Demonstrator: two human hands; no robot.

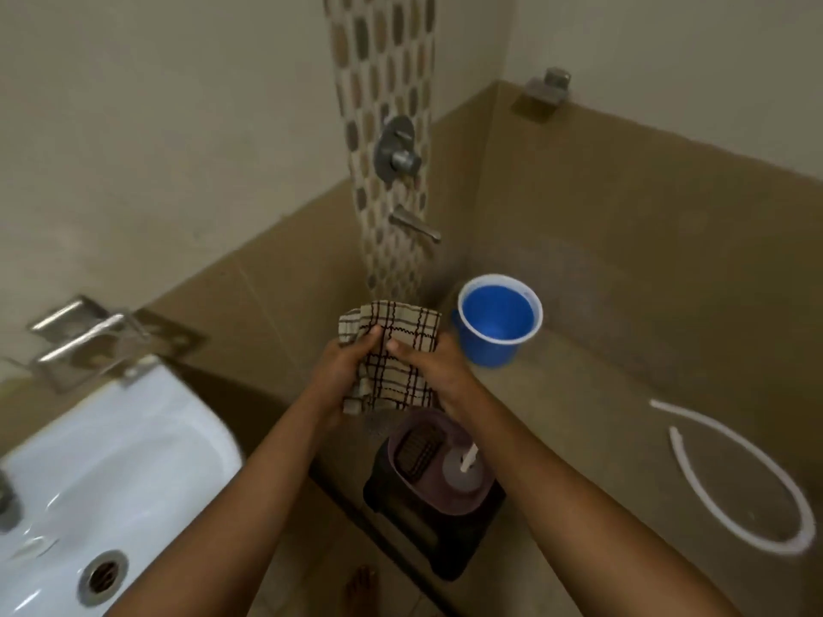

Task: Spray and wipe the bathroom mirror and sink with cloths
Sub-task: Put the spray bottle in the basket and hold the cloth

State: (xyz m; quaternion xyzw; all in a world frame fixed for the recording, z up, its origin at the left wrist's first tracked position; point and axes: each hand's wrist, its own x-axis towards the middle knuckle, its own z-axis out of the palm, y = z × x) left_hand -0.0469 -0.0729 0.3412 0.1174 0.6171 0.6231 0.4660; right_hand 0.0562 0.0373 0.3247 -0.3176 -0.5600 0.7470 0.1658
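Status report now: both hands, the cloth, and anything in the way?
Left hand and right hand both shut on checked cloth. Cloth held up, off the sink. Blue bucket beside right hand; nothing blocking.

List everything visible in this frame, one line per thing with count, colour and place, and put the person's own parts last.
checked cloth: 1, beige with dark lines, held in both hands at centre
sink: 1, white, lower left
sink drain: 1, metal, in the basin bottom
blue bucket: 1, blue, on the floor right of the cloth
mop bucket: 1, purple, below the hands on a dark stool
hose: 1, white, curled on the floor at right
shower valve: 1, metal, on the patterned tile strip
spout: 1, metal, below the valve
wall brackets: metal, above the sink; count unclear
left hand: 1, gripping the cloth
right hand: 1, gripping the cloth
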